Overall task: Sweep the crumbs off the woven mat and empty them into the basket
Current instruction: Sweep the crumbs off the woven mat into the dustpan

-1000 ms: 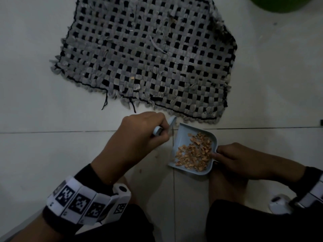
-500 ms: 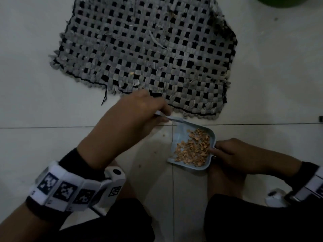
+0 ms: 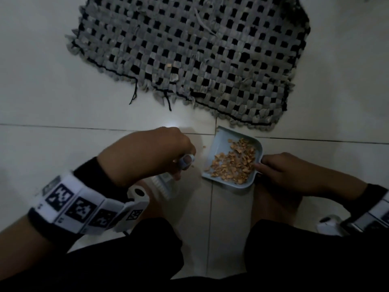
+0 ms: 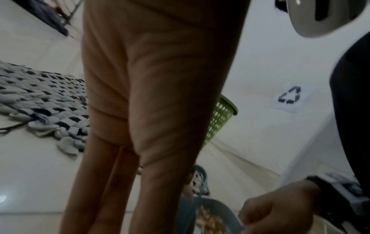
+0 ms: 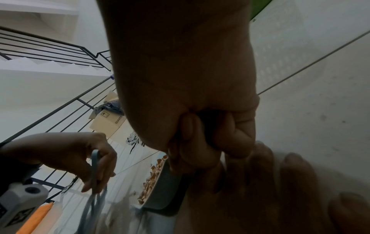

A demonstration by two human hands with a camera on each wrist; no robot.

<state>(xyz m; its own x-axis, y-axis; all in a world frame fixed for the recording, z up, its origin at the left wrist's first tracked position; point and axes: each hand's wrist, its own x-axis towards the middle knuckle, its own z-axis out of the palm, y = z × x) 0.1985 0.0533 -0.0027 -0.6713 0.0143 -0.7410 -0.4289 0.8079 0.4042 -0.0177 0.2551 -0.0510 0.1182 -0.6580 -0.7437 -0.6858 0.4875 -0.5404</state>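
Dustpan (image 3: 223,152) loaded, crumbs (image 3: 235,161) in it, just off the woven mat (image 3: 189,49).
Pan handle is pinched by right hand (image 3: 288,171), brush (image 3: 166,184) gripped by left hand (image 3: 153,152); pan is best kept level toward green basket (image 4: 221,117).

Pale tiled floor (image 3: 52,91) fills the head view, crossed by 1 dark grout line running left to right at mid-frame and another running down the centre. The grey-and-black woven mat (image 3: 189,55) lies flat on it across the upper centre. A light blue dustpan (image 3: 221,142) of orange crumbs (image 3: 233,163) sits just below the mat's lower right edge, with a few crumbs on the tile at its left.
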